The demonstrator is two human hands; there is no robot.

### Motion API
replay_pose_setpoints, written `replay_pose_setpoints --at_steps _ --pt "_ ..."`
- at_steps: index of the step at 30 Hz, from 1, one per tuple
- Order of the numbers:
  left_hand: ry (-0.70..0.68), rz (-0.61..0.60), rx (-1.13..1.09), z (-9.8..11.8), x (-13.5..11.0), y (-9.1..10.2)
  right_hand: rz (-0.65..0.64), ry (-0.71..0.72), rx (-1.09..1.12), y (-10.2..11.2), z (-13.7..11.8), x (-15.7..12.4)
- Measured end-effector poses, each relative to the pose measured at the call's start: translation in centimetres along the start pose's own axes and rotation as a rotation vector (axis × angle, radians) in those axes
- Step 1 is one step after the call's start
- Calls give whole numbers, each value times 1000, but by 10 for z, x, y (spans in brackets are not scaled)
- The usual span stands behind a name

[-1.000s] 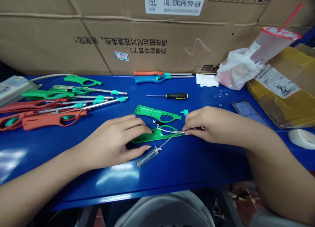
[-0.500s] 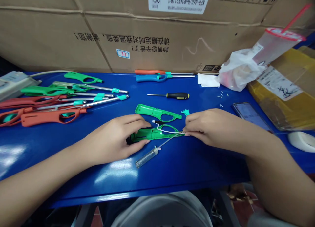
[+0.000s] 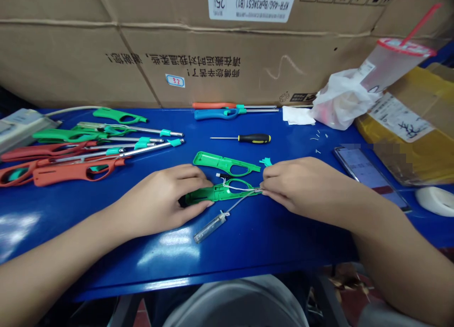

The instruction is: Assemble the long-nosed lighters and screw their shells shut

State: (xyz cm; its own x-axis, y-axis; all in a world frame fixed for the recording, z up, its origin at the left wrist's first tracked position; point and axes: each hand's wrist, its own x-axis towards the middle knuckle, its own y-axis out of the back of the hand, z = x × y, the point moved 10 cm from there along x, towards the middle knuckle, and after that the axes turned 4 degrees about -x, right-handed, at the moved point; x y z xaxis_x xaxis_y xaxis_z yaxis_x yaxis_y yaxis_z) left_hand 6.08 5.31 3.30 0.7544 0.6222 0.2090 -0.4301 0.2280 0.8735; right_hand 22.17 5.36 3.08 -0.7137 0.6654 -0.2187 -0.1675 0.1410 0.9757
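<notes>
My left hand (image 3: pixel 166 202) grips the rear end of a green lighter half-shell (image 3: pixel 220 193) lying on the blue table (image 3: pixel 248 242). My right hand (image 3: pixel 294 183) pinches a thin metal tube at the shell's front end, fingers pressed together. White wires loop over the shell. A clear fuel tube piece (image 3: pixel 210 227) trails from it toward the table's front edge. The matching green half-shell (image 3: pixel 227 162) lies just behind, with a small teal part (image 3: pixel 266 162) at its tip.
A pile of green and red long lighters (image 3: pixel 88 150) fills the left. A black-handled screwdriver (image 3: pixel 244 138) and two more lighters (image 3: pixel 230 109) lie behind. A phone (image 3: pixel 369 171), tape roll (image 3: pixel 436 199), plastic bag and cup (image 3: pixel 390 67) are on the right. Cardboard boxes (image 3: pixel 177 48) wall the back.
My left hand has closed round the rear of the green shell and drawn it slightly left. My right hand has shifted a little left with the metal tube.
</notes>
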Motion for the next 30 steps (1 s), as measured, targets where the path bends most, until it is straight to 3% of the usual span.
replay_pose_setpoints --at_steps 7,12,19,24,30 --pt "-4 -6 8 0 1 -1 155 -7 139 12 11 2" --pt "-6 5 3 1 0 0 107 3 271 4 12 10" --pt "-22 0 -5 3 -2 -4 -15 -96 494 -8 20 16" --pt "-37 0 -6 5 -2 -3 -67 -153 465 -11 19 14" --pt "-46 12 20 7 1 -1 5 -85 397 -2 15 10"
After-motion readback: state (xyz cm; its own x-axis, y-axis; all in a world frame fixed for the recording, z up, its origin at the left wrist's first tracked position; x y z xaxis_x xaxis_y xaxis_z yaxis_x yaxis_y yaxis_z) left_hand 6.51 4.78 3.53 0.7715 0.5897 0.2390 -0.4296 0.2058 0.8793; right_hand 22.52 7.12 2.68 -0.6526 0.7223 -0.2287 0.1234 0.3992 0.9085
